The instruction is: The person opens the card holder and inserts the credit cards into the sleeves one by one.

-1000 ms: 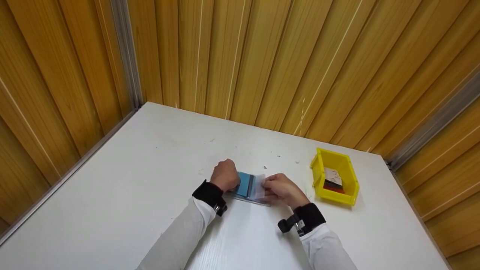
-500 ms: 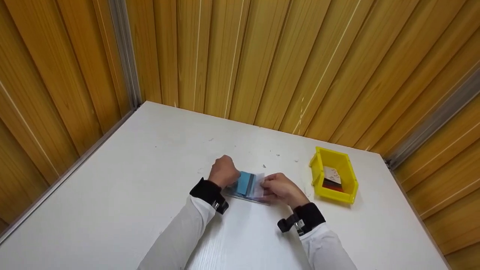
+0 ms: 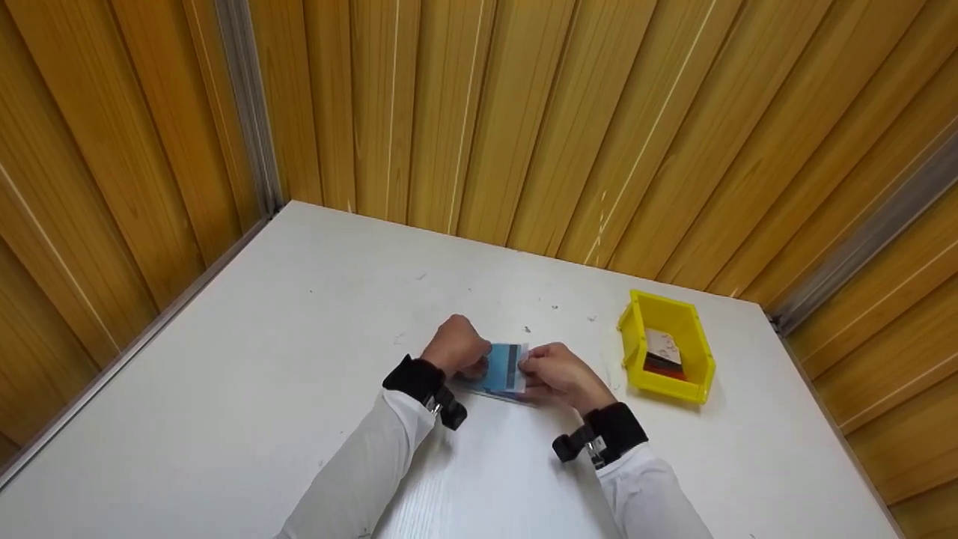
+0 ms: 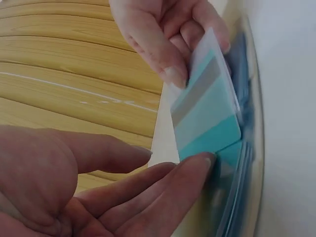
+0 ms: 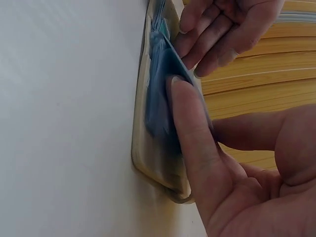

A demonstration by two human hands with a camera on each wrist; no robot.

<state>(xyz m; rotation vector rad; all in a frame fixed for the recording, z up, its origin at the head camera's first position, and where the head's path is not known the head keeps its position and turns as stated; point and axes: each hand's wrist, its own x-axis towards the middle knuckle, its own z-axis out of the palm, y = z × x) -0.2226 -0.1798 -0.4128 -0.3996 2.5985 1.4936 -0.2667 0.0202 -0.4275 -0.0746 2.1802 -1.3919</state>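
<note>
A card holder with a beige cover [image 5: 160, 173] and clear sleeves lies opened on the white table. A light blue card with a grey stripe [image 3: 497, 368] sits inside one raised, tilted clear sleeve [image 4: 215, 54]. My right hand [image 3: 561, 372] pinches the sleeve's outer edge between thumb and fingers, one finger beneath it. At the sleeve's other end is my left hand [image 3: 456, 346]; in the left wrist view its extended fingers [image 4: 182, 182] touch the card's near edge, while the thumb stands apart. More blue cards or sleeves [image 5: 163, 94] are stacked beneath.
To the right stands a yellow bin [image 3: 703, 359] with several cards [image 3: 664, 348] inside. Wood-patterned walls [image 3: 479, 112] border the table [image 3: 284, 337] at the back and both sides. Small dark marks dot the tabletop behind the hands.
The blue card has slid right, its stripe now close to the sleeve's outer edge. My left hand has moved right and its fingers have straightened out. The right hand keeps its grip.
</note>
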